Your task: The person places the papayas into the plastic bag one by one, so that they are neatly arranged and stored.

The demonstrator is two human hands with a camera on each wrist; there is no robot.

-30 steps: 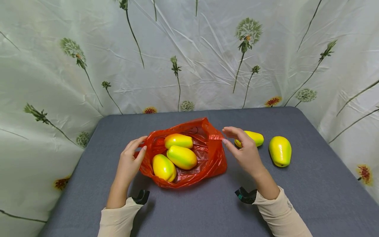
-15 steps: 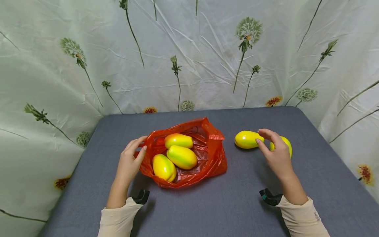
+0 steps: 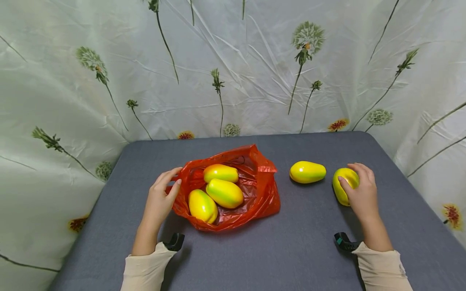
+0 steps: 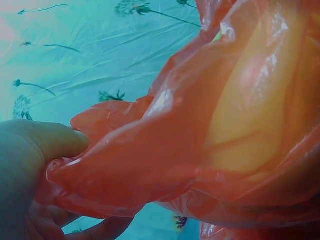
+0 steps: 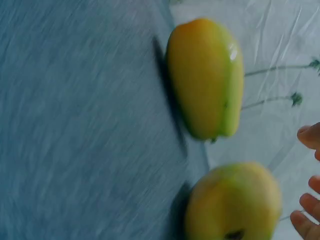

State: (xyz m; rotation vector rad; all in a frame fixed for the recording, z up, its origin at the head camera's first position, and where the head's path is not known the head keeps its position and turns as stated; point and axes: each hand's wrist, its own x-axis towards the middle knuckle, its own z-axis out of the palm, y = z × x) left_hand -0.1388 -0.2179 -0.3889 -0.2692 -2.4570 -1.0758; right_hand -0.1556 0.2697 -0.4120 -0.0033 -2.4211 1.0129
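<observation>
So the whole thing kinda hinges on the right hand point(image 3: 364, 195) and the far-right yellow fruit point(image 3: 340, 192). From the head view the hand sits over that fruit, with the thumb on its left side and the other fingertips over the far right part. The right wrist view has the fingertips point(image 5: 311, 202) above the fruit with a gap, so I'd call the grip fairly wide and holding nothing. The fruit is on the tabletop point(image 3: 255, 254), just beneath that hand; the left one is well apart from it.

As far as the hand lets me see, its long axis runs front to back, near end angled slightly right (the wrist cam gets it almost end-on, dark spot and all). My guess is that thumb and fingers would best close across its width, since the forearm points roughly along its length.

Its neighbor, the middle yellow fruit point(image 3: 307, 172), lies crosswise: long axis left to right, one end aimed at the far-right fruit, the other at the red plastic bag point(image 3: 267, 198).

Meanwhile the left hand point(image 3: 160, 196) has the bag's left edge between thumb and fingers, and three bagged fruits point(image 3: 224, 193) show through the gaping mouth.
</observation>
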